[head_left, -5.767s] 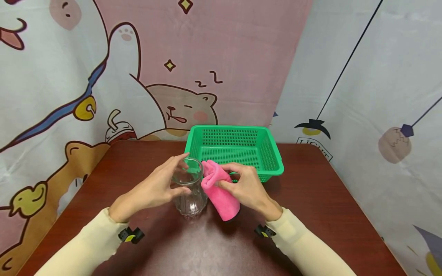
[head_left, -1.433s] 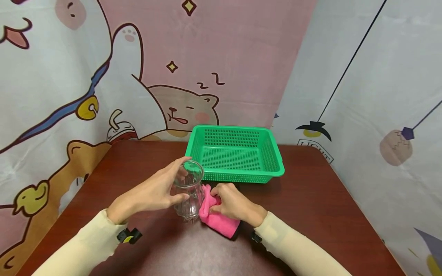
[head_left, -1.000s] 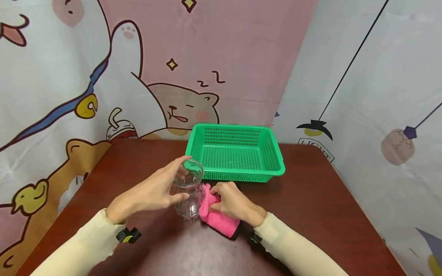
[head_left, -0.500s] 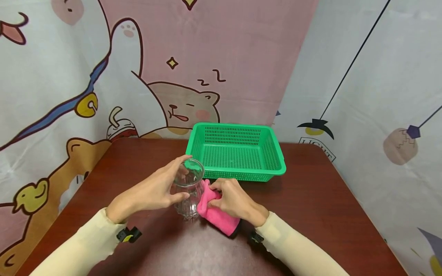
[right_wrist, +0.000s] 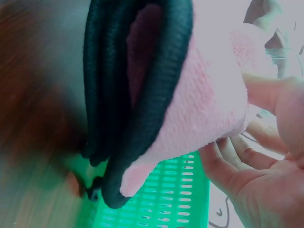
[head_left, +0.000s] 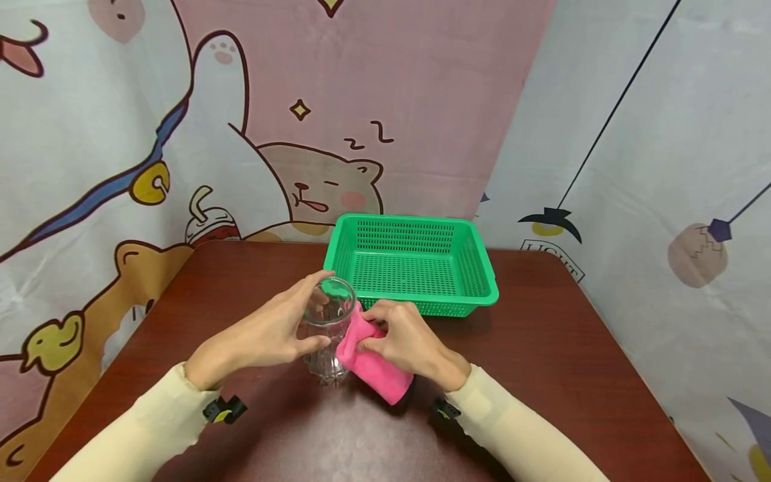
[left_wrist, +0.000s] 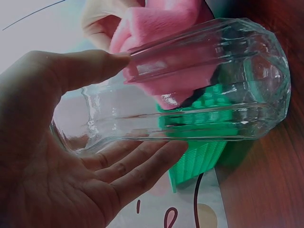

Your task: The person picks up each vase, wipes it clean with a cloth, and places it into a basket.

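Note:
My left hand (head_left: 265,331) holds a clear glass vase (head_left: 325,355) upright on the table, thumb on the near side and fingers round the far side below the rim. In the left wrist view the vase (left_wrist: 251,85) shows faceted walls and a thick base. A folded pink cloth (head_left: 379,375) with dark edging lies against the vase's right wall. Thumb and fingers of my right hand (head_left: 412,341) pinch this cloth. The right wrist view shows the cloth's folded layers (right_wrist: 209,95) close up; its contact with the glass is hidden there.
A green plastic basket (head_left: 415,304) with slotted walls stands just behind the hands, nothing visible inside. The brown wooden table (head_left: 530,375) extends to both sides. Cartoon-printed curtains (head_left: 421,120) hang behind and beside it.
From near the rim 5.8 seconds ago, the cloth went down the vase's right side. Over the last second my right hand has moved it slightly back up. The left hand stays almost still.

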Tool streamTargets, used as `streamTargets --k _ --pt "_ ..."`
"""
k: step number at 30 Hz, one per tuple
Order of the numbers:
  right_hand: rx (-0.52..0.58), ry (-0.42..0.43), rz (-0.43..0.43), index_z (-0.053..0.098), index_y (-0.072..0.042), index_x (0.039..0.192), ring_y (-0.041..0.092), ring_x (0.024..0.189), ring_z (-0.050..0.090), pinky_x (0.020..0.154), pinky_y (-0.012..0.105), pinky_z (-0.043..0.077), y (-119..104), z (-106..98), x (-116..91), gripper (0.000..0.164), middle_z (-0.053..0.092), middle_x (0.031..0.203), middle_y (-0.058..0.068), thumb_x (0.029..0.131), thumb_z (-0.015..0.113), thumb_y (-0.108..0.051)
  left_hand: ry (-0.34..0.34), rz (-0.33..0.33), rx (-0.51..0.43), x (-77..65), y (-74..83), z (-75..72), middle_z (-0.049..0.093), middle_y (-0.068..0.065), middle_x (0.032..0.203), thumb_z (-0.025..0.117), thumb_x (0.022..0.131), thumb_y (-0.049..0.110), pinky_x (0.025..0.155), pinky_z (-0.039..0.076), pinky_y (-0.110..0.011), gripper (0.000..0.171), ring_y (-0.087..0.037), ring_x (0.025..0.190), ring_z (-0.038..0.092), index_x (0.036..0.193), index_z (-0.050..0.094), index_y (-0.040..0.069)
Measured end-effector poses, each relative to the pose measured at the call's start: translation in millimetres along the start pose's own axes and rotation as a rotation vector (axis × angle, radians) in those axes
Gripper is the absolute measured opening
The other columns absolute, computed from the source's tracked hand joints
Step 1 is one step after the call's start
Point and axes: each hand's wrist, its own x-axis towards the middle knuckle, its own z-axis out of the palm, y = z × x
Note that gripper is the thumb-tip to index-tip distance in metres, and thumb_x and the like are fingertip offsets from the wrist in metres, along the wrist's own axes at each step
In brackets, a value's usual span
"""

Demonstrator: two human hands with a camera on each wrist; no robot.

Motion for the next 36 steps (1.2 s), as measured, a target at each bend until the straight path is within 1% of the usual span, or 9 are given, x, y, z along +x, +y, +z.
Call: streamTargets --k 6,12,17,23,28,32,34,36 --pt "0.024 0.033 0.008 0.083 -0.013 0.108 0.004 0.079 0.065 0.069 0.020 0.058 -5.6 -4.5 3.6 0.029 0.072 0.094 -0.009 0.082 0.095 -0.020 -0.002 0.003 0.001 -0.3 0.2 -0.1 0.058 -0.011 0.145 0.089 0.089 0.024 0.089 0.062 -0.034 0.110 -0.026 0.123 0.069 0.170 0.014 0.030" --pt "0.065 0.086 -0.021 0.083 -0.016 0.108 0.003 0.082 0.066 0.069 0.020 0.059 -10.3 -8.1 6.3 0.027 0.073 0.096 -0.010 0.083 0.094 -0.019 -0.006 0.014 -0.016 -0.7 0.7 -1.0 0.058 -0.010 0.146 0.089 0.088 0.020 0.093 0.063 -0.034 0.111 -0.026 0.128 0.067 0.170 0.014 0.028" --pt "0.109 0.117 -0.023 0.083 -0.017 0.109 0.004 0.086 0.067 0.072 0.021 0.061 -10.9 -8.5 5.2 0.028 0.074 0.099 -0.010 0.084 0.093 -0.017 -0.008 0.011 -0.033 -0.9 0.1 -0.4 0.059 -0.011 0.144 0.089 0.089 0.020 0.091 0.064 -0.033 0.111 -0.026 0.124 0.070 0.170 0.014 0.028" --pt "0.173 0.168 -0.022 0.082 -0.019 0.114 0.005 0.092 0.070 0.076 0.026 0.064 -9.0 -10.8 3.2 0.032 0.077 0.105 -0.009 0.084 0.093 -0.015 -0.012 0.016 -0.043 0.4 -1.0 -0.3 0.060 -0.012 0.143 0.089 0.089 0.022 0.090 0.064 -0.038 0.109 -0.021 0.118 0.073 0.169 0.016 0.026" --pt "0.189 0.204 -0.037 0.082 -0.016 0.118 0.008 0.095 0.072 0.078 0.027 0.065 -9.2 -13.4 2.6 0.034 0.078 0.109 -0.005 0.085 0.092 -0.014 -0.008 0.012 -0.027 0.9 -0.3 -0.5 0.059 -0.012 0.145 0.090 0.088 0.022 0.089 0.065 -0.040 0.110 -0.021 0.120 0.070 0.170 0.016 0.026" --pt "0.201 0.212 -0.043 0.081 -0.014 0.120 0.010 0.098 0.072 0.080 0.026 0.065 -9.9 -13.9 3.5 0.035 0.078 0.111 -0.002 0.086 0.091 -0.012 -0.005 0.004 -0.020 0.3 1.3 -1.2 0.058 -0.010 0.144 0.091 0.087 0.022 0.090 0.065 -0.041 0.112 -0.019 0.122 0.068 0.170 0.015 0.027" --pt "0.212 0.207 -0.039 0.081 -0.013 0.120 0.011 0.099 0.073 0.081 0.026 0.065 -10.6 -13.5 4.6 0.036 0.077 0.112 -0.001 0.086 0.091 -0.011 -0.002 0.003 -0.014 0.2 1.5 -1.5 0.058 -0.008 0.143 0.091 0.087 0.022 0.089 0.065 -0.039 0.112 -0.018 0.123 0.068 0.170 0.015 0.027" --pt "0.223 0.202 -0.032 0.081 -0.012 0.119 0.011 0.102 0.073 0.081 0.026 0.065 -11.3 -12.8 5.7 0.036 0.077 0.113 0.000 0.085 0.091 -0.009 0.000 0.004 -0.005 -0.1 1.3 -1.7 0.058 -0.006 0.143 0.091 0.087 0.023 0.088 0.064 -0.034 0.112 -0.017 0.122 0.068 0.170 0.015 0.027"
